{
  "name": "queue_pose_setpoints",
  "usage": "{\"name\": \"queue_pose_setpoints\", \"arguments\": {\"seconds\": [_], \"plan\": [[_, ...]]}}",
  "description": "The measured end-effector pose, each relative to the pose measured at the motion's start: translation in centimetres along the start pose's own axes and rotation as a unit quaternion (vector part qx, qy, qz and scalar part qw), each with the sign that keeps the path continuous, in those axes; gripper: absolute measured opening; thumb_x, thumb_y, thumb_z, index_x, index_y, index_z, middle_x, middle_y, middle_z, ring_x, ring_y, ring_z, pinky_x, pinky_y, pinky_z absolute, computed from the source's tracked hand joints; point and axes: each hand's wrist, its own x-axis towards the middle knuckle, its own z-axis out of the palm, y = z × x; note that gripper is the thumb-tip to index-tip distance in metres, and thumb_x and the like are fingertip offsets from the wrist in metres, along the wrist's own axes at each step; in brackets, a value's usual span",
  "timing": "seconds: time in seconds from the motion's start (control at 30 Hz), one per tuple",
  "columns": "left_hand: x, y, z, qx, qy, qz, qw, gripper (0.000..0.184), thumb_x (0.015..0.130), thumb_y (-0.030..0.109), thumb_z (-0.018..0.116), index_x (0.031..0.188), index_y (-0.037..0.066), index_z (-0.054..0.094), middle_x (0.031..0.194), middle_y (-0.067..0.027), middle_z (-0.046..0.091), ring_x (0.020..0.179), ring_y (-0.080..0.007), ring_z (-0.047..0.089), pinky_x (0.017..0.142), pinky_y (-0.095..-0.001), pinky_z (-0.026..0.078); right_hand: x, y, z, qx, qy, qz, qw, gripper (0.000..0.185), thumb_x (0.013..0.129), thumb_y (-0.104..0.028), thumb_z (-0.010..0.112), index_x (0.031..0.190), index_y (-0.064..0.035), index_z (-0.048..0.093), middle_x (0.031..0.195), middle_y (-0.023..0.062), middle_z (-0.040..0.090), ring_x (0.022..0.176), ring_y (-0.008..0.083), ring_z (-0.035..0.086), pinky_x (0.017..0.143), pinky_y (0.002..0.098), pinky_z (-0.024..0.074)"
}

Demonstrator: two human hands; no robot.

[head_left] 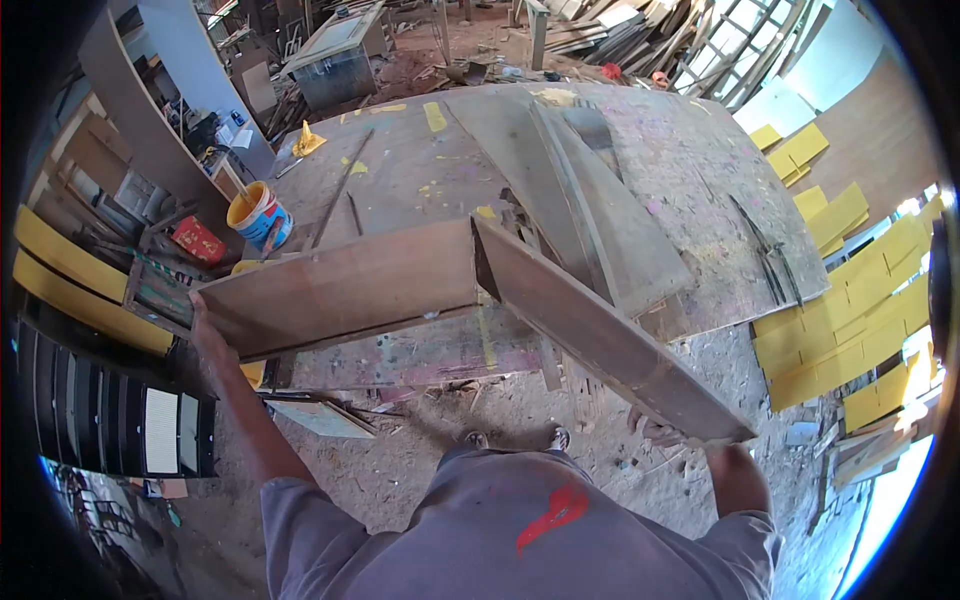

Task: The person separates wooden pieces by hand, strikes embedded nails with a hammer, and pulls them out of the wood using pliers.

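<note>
Both my hands hold up a wooden frame of two brown boards that meet at a corner in a wide V. Its left board runs across in front of me, while its right board slants down toward my right side. At the outer end of the left board, my left hand is closed on the edge, its fingers partly hidden. My right hand grips the lower end of the right board from underneath, with fingertips showing below it. Behind the frame, a large worktable carries flat wooden panels.
A paint bucket with a stick in it and a red can stand at the left. Thin dark strips lie on the table's right part. Yellow boards line the right side. Loose wood lies behind.
</note>
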Motion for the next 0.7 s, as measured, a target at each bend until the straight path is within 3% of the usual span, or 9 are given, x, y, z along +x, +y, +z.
{"name": "queue_pose_setpoints", "arguments": {"seconds": [0.13, 0.33, 0.43, 0.57, 0.63, 0.7], "plan": [[-0.4, -2.9, 2.6, 0.077, 0.0, 0.0, 0.997, 0.074, 0.095, 0.052, 0.075, 0.138, -0.007, 0.062, 0.136, -0.0158, 0.065, 0.123, -0.0252, 0.06, 0.108, -0.0379, 0.045, -5.0, -4.4, -0.2, -0.027, 0.119, -0.115, 0.986, 0.05, 0.108, -0.05, 0.046, 0.128, -0.0058, 0.057, 0.098, 0.0083, 0.062, 0.088, 0.0245, 0.058, 0.074, 0.0394, 0.0455], [-5.5, -2.6, 10.3, 0.094, -0.064, 0.166, 0.98, 0.054, 0.099, 0.04, 0.075, 0.124, -0.008, 0.072, 0.119, -0.0102, 0.074, 0.108, -0.0178, 0.065, 0.095, -0.0334, 0.05, -8.3, -8.1, -0.8, -0.12, 0.376, -0.247, 0.885, 0.054, 0.11, -0.05, 0.041, 0.136, -0.0059, 0.06, 0.113, 0.0127, 0.068, 0.108, 0.0315, 0.063, 0.09, 0.0464, 0.049], [-9.0, 0.9, 14.1, 0.234, -0.06, 0.208, 0.948, 0.051, 0.099, 0.041, 0.074, 0.119, -0.005, 0.074, 0.107, -0.0099, 0.076, 0.098, -0.0161, 0.067, 0.089, -0.0329, 0.051, -8.0, -8.4, -3.1, -0.265, 0.534, -0.222, 0.772, 0.057, 0.111, -0.049, 0.038, 0.141, -0.0059, 0.061, 0.121, 0.0149, 0.072, 0.119, 0.035, 0.065, 0.099, 0.05, 0.0507], [-10.1, 1.9, 16.8, 0.215, -0.096, 0.319, 0.918, 0.047, 0.101, 0.043, 0.071, 0.11, -0.003, 0.077, 0.095, -0.0096, 0.076, 0.087, -0.0151, 0.067, 0.083, -0.0325, 0.052, -5.0, -7.6, -8.8, -0.514, 0.703, -0.102, 0.481, 0.063, 0.111, -0.049, 0.031, 0.132, -0.0011, 0.066, 0.127, 0.0258, 0.069, 0.121, 0.0452, 0.064, 0.103, 0.0539, 0.0484], [-8.6, 1.1, 17.0, 0.162, -0.103, 0.33, 0.924, 0.049, 0.101, 0.045, 0.069, 0.107, -0.003, 0.076, 0.093, -0.0091, 0.076, 0.085, -0.0147, 0.066, 0.081, -0.0326, 0.052, -3.9, -7.1, -9.5, -0.495, 0.734, -0.056, 0.462, 0.061, 0.11, -0.046, 0.031, 0.132, -0.0001, 0.065, 0.129, 0.0297, 0.066, 0.121, 0.0485, 0.062, 0.104, 0.0538, 0.0474], [-6.2, -0.3, 15.9, 0.171, -0.098, 0.277, 0.94, 0.051, 0.102, 0.047, 0.068, 0.104, -0.004, 0.076, 0.091, -0.0085, 0.075, 0.084, -0.0146, 0.065, 0.079, -0.0323, 0.052, -2.9, -6.6, -11.3, -0.481, 0.751, -0.015, 0.453, 0.061, 0.11, -0.046, 0.031, 0.133, -0.0004, 0.064, 0.13, 0.0315, 0.064, 0.123, 0.0499, 0.06, 0.105, 0.0541, 0.0464]]}}
